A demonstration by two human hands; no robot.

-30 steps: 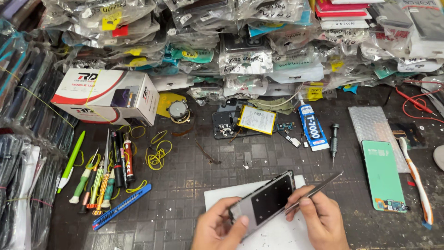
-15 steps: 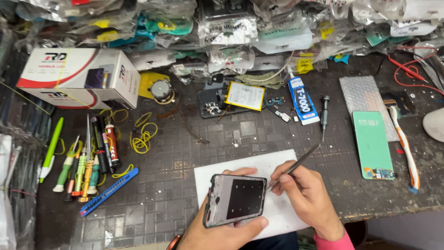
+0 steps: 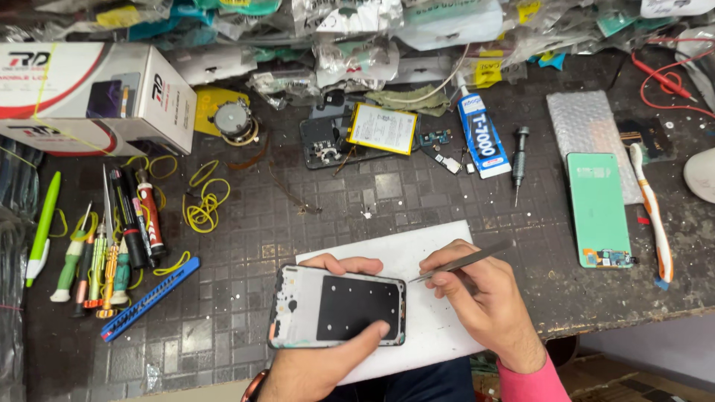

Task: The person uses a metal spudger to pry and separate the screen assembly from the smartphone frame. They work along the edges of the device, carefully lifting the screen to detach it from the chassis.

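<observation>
Left hand [image 3: 316, 368] fingers clamped on phone frame [image 3: 337, 307], over white sheet [image 3: 417, 257] | right hand [image 3: 484, 298] fingers pinched on tweezers [image 3: 462, 260], tips at frame's right edge | near mat edge

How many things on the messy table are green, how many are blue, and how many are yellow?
Green: 2 - the flat green phone panel and the green pen.
Blue: 2 - the blue utility knife and the blue-labelled glue tube.
Yellow: 1 - the tangle of yellow rubber bands.
Total: 5, leaving out the bagged parts at the back and the mixed-colour screwdriver handles.
</observation>
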